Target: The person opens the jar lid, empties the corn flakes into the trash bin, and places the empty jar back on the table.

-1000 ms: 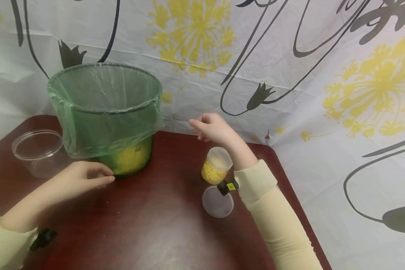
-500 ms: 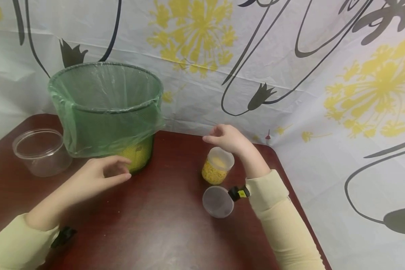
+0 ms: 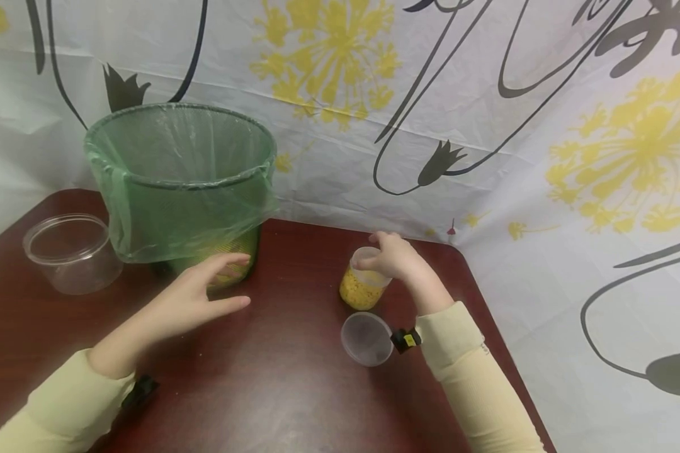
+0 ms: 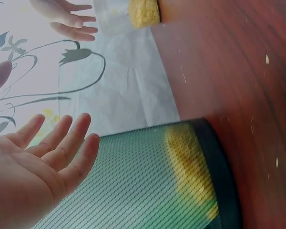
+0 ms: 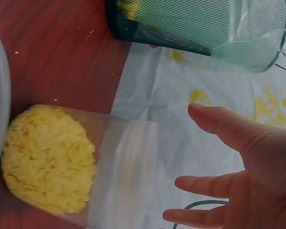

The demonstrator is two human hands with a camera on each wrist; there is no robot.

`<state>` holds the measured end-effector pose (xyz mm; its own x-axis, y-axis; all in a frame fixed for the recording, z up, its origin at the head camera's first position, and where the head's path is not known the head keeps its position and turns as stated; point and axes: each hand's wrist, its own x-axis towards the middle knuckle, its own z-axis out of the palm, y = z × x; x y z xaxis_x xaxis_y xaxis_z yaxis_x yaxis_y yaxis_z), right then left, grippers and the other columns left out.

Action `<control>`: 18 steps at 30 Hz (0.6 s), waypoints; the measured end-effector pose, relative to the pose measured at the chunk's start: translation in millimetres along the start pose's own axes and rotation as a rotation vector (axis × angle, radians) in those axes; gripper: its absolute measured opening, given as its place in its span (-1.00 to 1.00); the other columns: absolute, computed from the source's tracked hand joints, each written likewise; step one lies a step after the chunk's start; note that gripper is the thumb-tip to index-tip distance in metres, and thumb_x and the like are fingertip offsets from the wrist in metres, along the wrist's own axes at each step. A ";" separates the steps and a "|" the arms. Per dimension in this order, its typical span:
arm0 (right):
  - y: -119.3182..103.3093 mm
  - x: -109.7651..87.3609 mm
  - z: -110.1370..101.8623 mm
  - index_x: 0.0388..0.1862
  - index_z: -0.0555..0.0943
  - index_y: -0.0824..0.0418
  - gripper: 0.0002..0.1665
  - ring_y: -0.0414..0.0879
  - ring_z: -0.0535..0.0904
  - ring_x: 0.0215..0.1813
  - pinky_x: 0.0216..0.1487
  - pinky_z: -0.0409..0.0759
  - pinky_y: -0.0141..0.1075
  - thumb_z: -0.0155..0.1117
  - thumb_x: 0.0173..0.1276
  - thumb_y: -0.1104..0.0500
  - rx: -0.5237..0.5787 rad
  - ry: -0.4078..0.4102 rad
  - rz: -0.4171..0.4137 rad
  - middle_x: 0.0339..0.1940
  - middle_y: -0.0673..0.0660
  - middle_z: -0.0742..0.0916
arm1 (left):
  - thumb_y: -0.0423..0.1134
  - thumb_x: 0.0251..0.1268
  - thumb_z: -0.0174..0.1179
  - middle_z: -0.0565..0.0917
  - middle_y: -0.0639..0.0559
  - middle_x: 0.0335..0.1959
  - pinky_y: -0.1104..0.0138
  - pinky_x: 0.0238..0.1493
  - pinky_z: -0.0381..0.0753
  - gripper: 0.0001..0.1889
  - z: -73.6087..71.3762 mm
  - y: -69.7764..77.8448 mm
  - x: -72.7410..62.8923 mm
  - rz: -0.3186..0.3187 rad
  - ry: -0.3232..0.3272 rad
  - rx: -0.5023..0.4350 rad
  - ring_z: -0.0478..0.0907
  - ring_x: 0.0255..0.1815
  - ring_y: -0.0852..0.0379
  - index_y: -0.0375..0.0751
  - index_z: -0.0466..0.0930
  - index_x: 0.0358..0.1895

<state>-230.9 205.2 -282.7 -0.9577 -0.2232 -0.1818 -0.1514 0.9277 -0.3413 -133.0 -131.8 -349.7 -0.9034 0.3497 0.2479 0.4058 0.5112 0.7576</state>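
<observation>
My right hand (image 3: 399, 261) hovers at the mouth of a clear plastic jar (image 3: 361, 290) holding yellow flakes. In the right wrist view, its thumb and fingers are spread above the jar's rim, with a gap between. A round translucent lid (image 3: 366, 340) lies on the table just in front of the jar. Holding nothing, my left hand (image 3: 195, 292) is in the air before a mesh bin (image 3: 235, 242), fingers and thumb apart. A green plastic bag (image 3: 164, 220) lines the bin and folds over its rim. Yellow stuff shows through the lower mesh.
A clear round tub (image 3: 73, 267) without a lid stands left of the bin. The dark red table (image 3: 283, 371) carries a few small pale crumbs (image 4: 267, 59). A patterned sheet (image 3: 317, 170) hangs behind the table and along its right side.
My left hand has moved rightward across the front of the bin, fingers spreading wider. My right hand has come down and rightward, from behind the jar to its mouth. The jar and lid stay put.
</observation>
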 end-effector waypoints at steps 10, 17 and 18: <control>10.1 1.0 16.4 0.39 0.28 0.29 -0.01 0.35 0.35 0.23 0.20 0.35 0.08 0.43 0.06 -0.09 -0.029 0.023 0.008 0.28 0.37 0.41 | 0.03 0.11 0.38 0.38 0.00 0.30 -0.03 0.21 0.36 -0.20 13.9 -2.2 11.5 0.010 -0.023 -0.047 0.38 0.24 -0.04 -0.10 0.23 0.39; 12.0 2.7 23.5 0.39 0.27 0.28 0.02 0.30 0.39 0.19 0.16 0.39 0.07 0.46 0.01 -0.06 -0.024 0.032 0.020 0.23 0.36 0.44 | -0.02 0.13 0.37 0.39 -0.08 0.29 -0.06 0.20 0.36 -0.21 22.5 -5.8 19.5 0.036 -0.022 -0.054 0.39 0.22 -0.11 -0.18 0.23 0.39; 11.8 3.2 24.3 0.39 0.27 0.29 0.01 0.29 0.39 0.19 0.16 0.39 0.07 0.46 0.01 -0.06 -0.025 0.032 0.023 0.23 0.36 0.45 | -0.01 0.13 0.37 0.39 -0.08 0.29 -0.05 0.20 0.36 -0.21 23.7 -6.2 20.5 0.035 -0.024 -0.051 0.39 0.22 -0.11 -0.18 0.23 0.39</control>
<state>-229.8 208.2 -309.7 -0.9682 -0.1922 -0.1599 -0.1346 0.9397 -0.3146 -150.7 -109.2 -363.5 -0.8852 0.3854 0.2604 0.4286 0.4582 0.7787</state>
